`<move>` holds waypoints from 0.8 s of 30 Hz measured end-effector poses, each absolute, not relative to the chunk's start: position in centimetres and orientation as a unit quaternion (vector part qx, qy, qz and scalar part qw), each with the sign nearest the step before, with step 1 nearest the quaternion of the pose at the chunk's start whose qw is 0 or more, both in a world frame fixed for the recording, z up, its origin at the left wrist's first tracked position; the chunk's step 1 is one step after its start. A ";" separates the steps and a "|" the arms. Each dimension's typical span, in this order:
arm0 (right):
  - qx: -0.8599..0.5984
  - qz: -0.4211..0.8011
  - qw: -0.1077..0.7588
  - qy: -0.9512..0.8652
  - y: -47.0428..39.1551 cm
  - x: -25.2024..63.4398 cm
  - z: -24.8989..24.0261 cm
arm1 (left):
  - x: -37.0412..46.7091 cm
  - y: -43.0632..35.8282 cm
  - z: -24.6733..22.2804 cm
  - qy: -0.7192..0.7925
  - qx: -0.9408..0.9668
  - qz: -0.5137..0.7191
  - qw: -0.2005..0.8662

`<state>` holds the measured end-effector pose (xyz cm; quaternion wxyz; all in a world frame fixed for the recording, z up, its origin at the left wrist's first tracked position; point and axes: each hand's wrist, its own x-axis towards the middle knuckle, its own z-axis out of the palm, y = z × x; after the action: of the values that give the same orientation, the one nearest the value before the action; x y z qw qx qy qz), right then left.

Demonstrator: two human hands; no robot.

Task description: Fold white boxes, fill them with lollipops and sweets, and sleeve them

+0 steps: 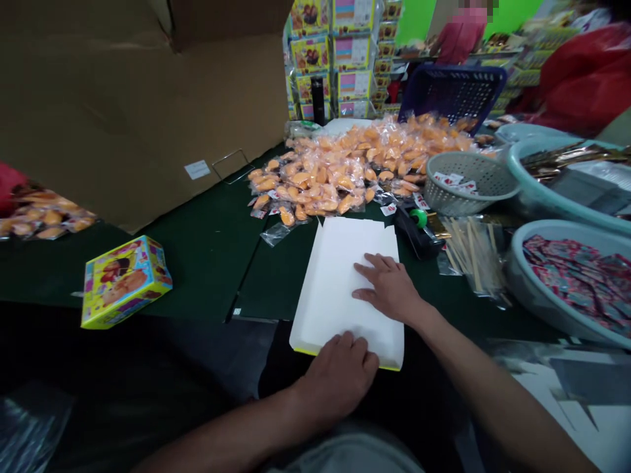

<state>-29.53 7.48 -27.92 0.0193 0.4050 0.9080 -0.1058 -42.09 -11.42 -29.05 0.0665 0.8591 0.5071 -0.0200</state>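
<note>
A flat carton with its white side up (pixel 340 276) lies over the front edge of the dark green table, a yellow strip showing along its near edge. My left hand (pixel 342 374) is at that near edge, its fingers curled together over the carton; the thumb is hidden. Higher on the carton's right half rests my right hand (pixel 387 286), palm down with its fingers spread. Beyond the carton is a large heap of orange pieces in clear wrappers (pixel 335 171). A yellow printed box (pixel 121 279) stands apart on the left.
A big brown cardboard box (pixel 148 112) rises at the left. To the right are a tape dispenser (pixel 419 230), wooden sticks in plastic (pixel 473 253), a grey basket (pixel 470 190) and a tub of small packets (pixel 517 263). A person in pink (pixel 461 33) is in the background.
</note>
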 end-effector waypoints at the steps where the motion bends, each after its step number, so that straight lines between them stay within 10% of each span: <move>1: 0.401 -0.107 0.019 0.910 7.2 -29.4 -28.0 | -42.3 -11.8 -29.0 0.503 0.861 -0.022 0.073; 16: 0.344 -0.131 -0.029 0.929 3.5 -27.4 -28.7 | -56.7 4.9 -29.6 0.816 0.472 0.307 0.131; 24: 0.540 -0.166 -0.285 0.774 7.6 -25.2 -29.5 | -56.9 5.6 -32.4 0.747 0.526 0.384 0.136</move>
<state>-25.22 7.63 -29.49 -0.2854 0.5403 0.7741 -0.1657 -56.89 5.58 -32.37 0.1360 0.5259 0.7468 0.3836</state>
